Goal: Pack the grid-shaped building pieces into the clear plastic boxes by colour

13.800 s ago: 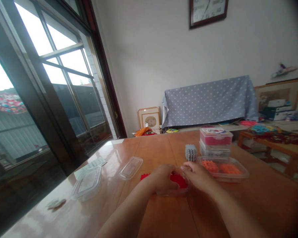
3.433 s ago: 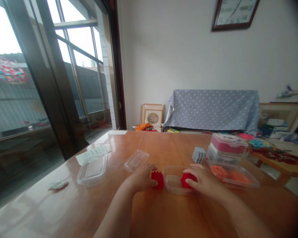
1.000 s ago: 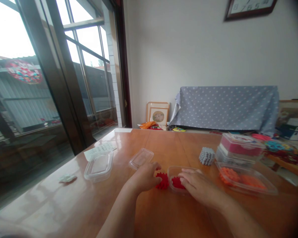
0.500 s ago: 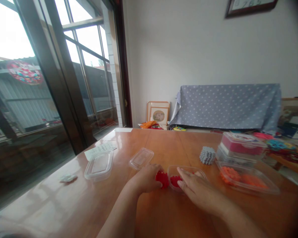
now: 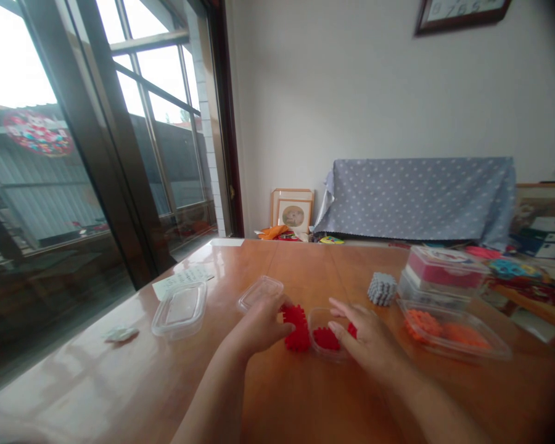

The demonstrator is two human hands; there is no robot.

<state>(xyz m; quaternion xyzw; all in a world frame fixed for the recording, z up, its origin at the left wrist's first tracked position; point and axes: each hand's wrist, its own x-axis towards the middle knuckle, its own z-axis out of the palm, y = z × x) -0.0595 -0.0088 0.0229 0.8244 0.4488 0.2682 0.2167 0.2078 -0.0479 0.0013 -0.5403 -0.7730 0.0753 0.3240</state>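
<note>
A stack of red toothed pieces (image 5: 296, 330) stands on the table. My left hand (image 5: 263, 325) is at its left side, thumb in front and fingers behind, closed around that end. Just right of the stack is a clear plastic tub (image 5: 317, 353) with more red toothed pieces (image 5: 326, 339) inside. My right hand (image 5: 367, 336) reaches over the tub, its thumb and fingers stretched out and apart. A bit of red shows in the gap between that thumb and the fingers. The hand hides the tub's right part.
A stack of grey toothed pieces (image 5: 382, 288) stands behind my right hand. Farther right are a clear tub of orange pieces (image 5: 499, 350) and a stacked pink box (image 5: 446, 268). Clear lids or trays (image 5: 180, 308) and a paper sheet (image 5: 182, 280) lie left on the wooden table (image 5: 305, 401).
My left hand has shifted slightly left, and more of the red stack shows. My right hand's fingers have lifted and spread over the tub, uncovering more red inside. The view has turned slightly right.
</note>
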